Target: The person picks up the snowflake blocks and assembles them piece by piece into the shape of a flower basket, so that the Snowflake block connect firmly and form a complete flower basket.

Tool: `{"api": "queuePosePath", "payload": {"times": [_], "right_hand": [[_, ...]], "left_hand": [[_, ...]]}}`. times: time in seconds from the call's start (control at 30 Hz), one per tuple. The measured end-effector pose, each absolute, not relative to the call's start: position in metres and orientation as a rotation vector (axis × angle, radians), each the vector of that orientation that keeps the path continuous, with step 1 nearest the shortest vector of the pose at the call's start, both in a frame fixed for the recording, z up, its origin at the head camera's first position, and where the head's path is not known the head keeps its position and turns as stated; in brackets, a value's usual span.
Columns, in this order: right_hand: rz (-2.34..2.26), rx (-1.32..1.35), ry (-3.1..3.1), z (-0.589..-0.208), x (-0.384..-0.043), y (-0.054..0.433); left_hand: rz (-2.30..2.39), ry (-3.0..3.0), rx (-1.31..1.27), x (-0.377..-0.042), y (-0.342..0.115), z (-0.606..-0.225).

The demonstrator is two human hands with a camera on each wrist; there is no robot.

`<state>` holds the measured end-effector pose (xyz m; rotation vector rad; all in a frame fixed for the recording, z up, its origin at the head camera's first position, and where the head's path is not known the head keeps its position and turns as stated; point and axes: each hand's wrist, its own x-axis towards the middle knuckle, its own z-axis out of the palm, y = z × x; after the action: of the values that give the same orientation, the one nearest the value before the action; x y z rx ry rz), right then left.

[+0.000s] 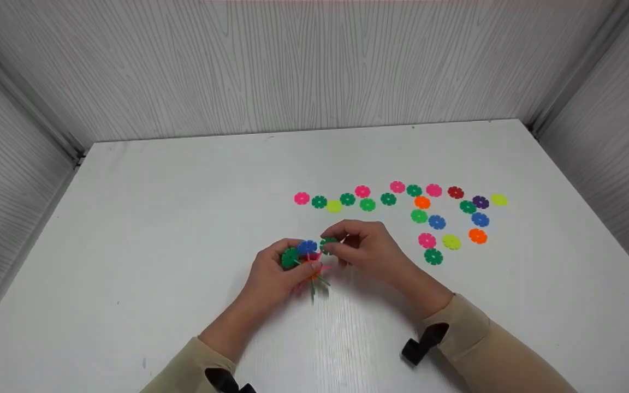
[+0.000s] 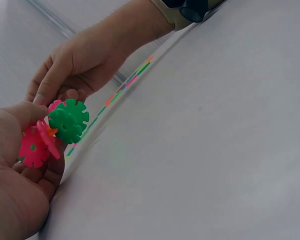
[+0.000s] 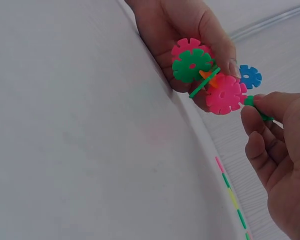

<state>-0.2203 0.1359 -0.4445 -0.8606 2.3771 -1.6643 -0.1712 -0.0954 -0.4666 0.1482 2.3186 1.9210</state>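
My left hand (image 1: 279,273) grips a cluster of interlocked plastic snowflake discs over the front middle of the table. Pink (image 3: 224,95), green (image 2: 69,121), blue (image 1: 307,247) and orange (image 3: 208,78) discs show in it, set at different angles. Part of the cluster is hidden by the left fingers and thumb. Between thumb and fingers, my right hand (image 1: 366,248) pinches a single green disc (image 1: 327,245) right at the cluster's edge. In the right wrist view that green disc meets a pink disc's rim.
Loose notched discs lie flat beyond and right of my hands, among them a pink one (image 1: 302,198), a dark red one (image 1: 456,192), a purple one (image 1: 480,202) and a yellow one (image 1: 451,242). The white table (image 1: 183,196) is bounded by grained panels (image 1: 303,71) behind and at both sides.
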Motion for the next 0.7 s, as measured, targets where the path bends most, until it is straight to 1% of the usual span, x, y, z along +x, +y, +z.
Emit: {"api": "queuePosePath", "payload": {"times": [0.27, 0.7], "right_hand": [[-1.643, -1.005, 2.407, -0.4432, -0.2182, 0.1336], [-1.637, -0.938, 2.410, -0.4398, -0.2120, 0.1280]], "left_hand": [[1.929, 2.314, 0.143, -0.1719, -0.0949, -0.4668], [1.984, 2.304, 0.088, -0.1700, -0.0937, -0.4657]]}}
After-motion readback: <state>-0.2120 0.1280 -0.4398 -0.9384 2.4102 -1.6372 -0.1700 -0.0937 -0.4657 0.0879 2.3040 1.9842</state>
